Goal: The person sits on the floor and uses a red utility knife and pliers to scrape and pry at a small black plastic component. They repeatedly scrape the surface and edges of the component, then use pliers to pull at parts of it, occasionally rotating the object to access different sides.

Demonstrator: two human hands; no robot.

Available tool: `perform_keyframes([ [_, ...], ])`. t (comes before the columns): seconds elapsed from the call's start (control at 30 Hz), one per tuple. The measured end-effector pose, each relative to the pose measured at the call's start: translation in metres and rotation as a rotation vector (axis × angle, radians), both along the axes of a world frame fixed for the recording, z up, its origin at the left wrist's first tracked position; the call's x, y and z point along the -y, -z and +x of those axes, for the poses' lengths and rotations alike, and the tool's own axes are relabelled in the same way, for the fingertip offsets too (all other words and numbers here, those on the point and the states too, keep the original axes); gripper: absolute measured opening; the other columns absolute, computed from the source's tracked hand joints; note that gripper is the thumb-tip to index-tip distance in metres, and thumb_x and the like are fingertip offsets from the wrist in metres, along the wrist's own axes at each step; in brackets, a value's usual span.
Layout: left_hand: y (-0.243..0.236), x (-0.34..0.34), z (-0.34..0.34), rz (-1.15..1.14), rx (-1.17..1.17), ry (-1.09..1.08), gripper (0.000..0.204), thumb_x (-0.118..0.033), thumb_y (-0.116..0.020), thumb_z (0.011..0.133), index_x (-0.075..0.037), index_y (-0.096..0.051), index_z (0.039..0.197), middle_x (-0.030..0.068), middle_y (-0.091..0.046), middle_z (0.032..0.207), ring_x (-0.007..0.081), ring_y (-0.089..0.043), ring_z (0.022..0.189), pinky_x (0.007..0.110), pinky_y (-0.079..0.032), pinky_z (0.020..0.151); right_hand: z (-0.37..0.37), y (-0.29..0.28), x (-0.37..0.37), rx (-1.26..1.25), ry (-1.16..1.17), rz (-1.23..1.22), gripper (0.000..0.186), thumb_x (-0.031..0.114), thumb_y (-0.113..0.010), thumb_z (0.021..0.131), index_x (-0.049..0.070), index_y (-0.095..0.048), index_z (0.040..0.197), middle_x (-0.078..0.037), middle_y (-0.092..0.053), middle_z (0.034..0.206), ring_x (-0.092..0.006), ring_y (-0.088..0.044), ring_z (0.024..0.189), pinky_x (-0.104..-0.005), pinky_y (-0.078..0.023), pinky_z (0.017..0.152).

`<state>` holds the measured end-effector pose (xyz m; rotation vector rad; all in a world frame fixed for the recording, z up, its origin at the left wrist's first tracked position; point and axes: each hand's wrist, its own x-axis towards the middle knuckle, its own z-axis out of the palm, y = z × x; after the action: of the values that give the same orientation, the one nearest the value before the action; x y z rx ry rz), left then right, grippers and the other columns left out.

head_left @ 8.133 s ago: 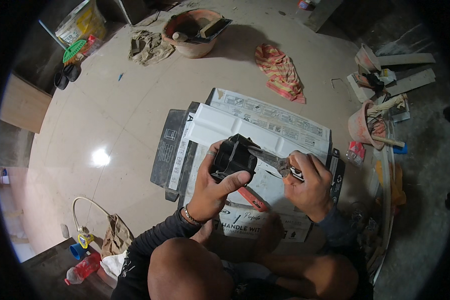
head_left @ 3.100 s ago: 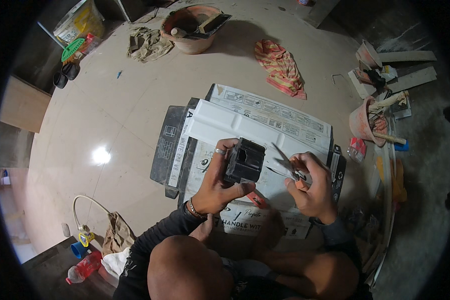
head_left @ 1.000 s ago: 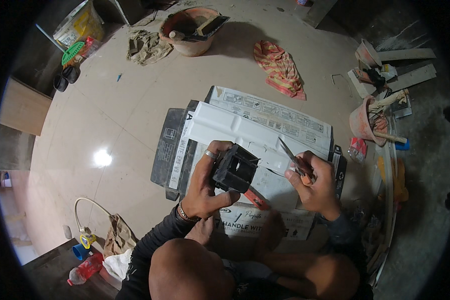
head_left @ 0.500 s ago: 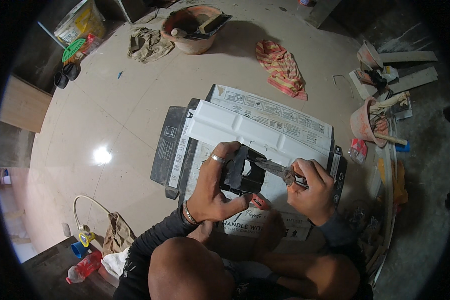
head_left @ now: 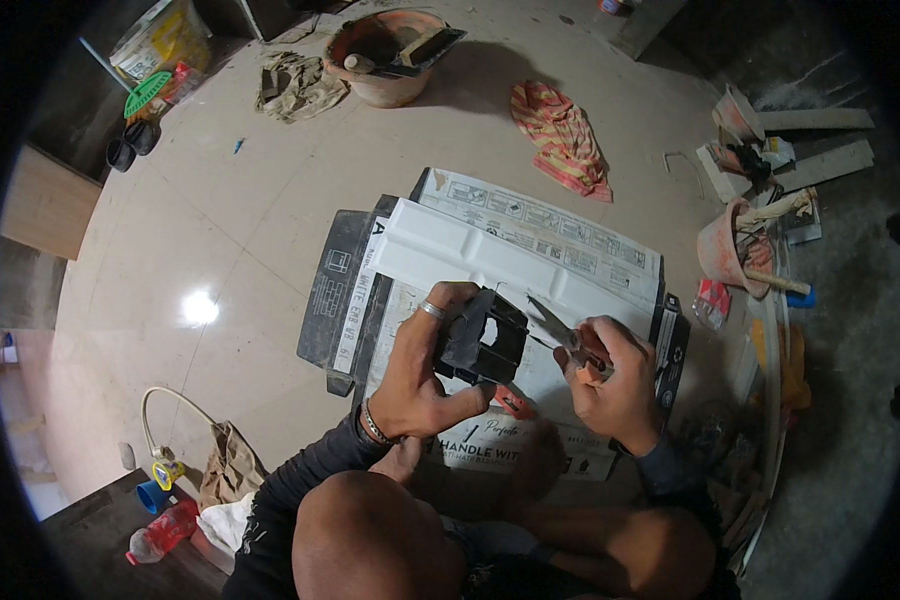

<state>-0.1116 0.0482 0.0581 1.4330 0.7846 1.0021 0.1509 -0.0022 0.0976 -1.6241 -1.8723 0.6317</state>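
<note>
My left hand (head_left: pixel 425 395), a silver ring on one finger, grips a black plastic box (head_left: pixel 462 343) with a jagged opening in its face. Just right of it, my right hand (head_left: pixel 615 385) is closed round scissor-like snips (head_left: pixel 568 338) with orange on the handle, their dusty blades pointing up-left near the box's opening. Both hands are over flattened white-and-black cardboard (head_left: pixel 595 230) and a white ridged panel (head_left: pixel 440 238). A red tool (head_left: pixel 513 400) lies beneath the box, partly hidden.
A mortar tub (head_left: pixel 380 90) with a trowel, rags (head_left: pixel 560 140) and a bucket (head_left: pixel 155 45) are farther forward. A pink pot (head_left: pixel 720 250) and boards (head_left: pixel 820 165) stand right. A red bottle (head_left: pixel 160 535), blue cup (head_left: pixel 152 492) and paper bag (head_left: pixel 230 465) sit lower left.
Half a second ago the blade reached onto the black box; now it is drawn back and angled more upright. Over the last seconds the box has turned in my left hand.
</note>
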Motion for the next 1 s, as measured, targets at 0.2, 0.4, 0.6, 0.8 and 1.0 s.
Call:
perform_keyframes([
  [0.2,0.001,-0.001,0.003,0.162,-0.047,-0.002,0.085,-0.019,-0.09,0.067,0.006,-0.052,0.138,0.0208,-0.062,0.117,0.0308,-0.064,0.106,0.037,-0.051,0.098,-0.001,0.002,0.003,0.047,-0.022,0.049,0.035,-0.002,-0.073,0.075,-0.003,-0.065,0.11,-0.017,-0.072,0.098,-0.0346,-0.076,0.091,-0.0417,-0.061,0.079],
  [0.4,-0.003,0.001,0.006,0.294,-0.137,-0.047,0.087,-0.025,-0.092,0.068,0.007,-0.051,0.138,0.0237,-0.058,0.114,0.0395,-0.063,0.101,0.041,-0.052,0.094,-0.007,0.012,0.007,0.147,0.029,0.196,0.037,-0.005,-0.075,0.074,-0.003,-0.065,0.11,-0.017,-0.071,0.095,-0.0341,-0.076,0.088,-0.0412,-0.061,0.077],
  [0.6,-0.003,0.001,0.007,0.268,-0.145,-0.044,0.087,-0.025,-0.092,0.069,0.007,-0.051,0.139,0.0228,-0.059,0.113,0.038,-0.064,0.101,0.042,-0.053,0.094,-0.01,0.01,0.008,0.161,0.012,0.212,0.035,-0.009,-0.07,0.073,-0.007,-0.064,0.107,-0.02,-0.069,0.09,-0.0402,-0.073,0.081,-0.0419,-0.059,0.074],
  [0.8,-0.001,-0.001,0.002,0.048,-0.072,0.022,0.081,-0.02,-0.088,0.069,0.005,-0.054,0.138,0.0188,-0.065,0.118,0.0266,-0.066,0.108,0.036,-0.051,0.099,-0.004,0.008,0.005,0.135,-0.022,0.021,0.026,-0.002,-0.07,0.073,-0.005,-0.063,0.097,-0.021,-0.066,0.083,-0.0396,-0.071,0.076,-0.0401,-0.056,0.069],
  [1.0,0.001,-0.001,0.004,-0.093,0.016,0.047,0.079,-0.018,-0.085,0.068,0.001,-0.054,0.138,0.0129,-0.066,0.114,0.0214,-0.063,0.105,0.034,-0.05,0.098,-0.005,0.005,0.004,0.029,-0.014,-0.082,0.017,0.001,-0.071,0.081,-0.003,-0.062,0.096,-0.02,-0.067,0.085,-0.0364,-0.071,0.074,-0.0389,-0.054,0.068],
])
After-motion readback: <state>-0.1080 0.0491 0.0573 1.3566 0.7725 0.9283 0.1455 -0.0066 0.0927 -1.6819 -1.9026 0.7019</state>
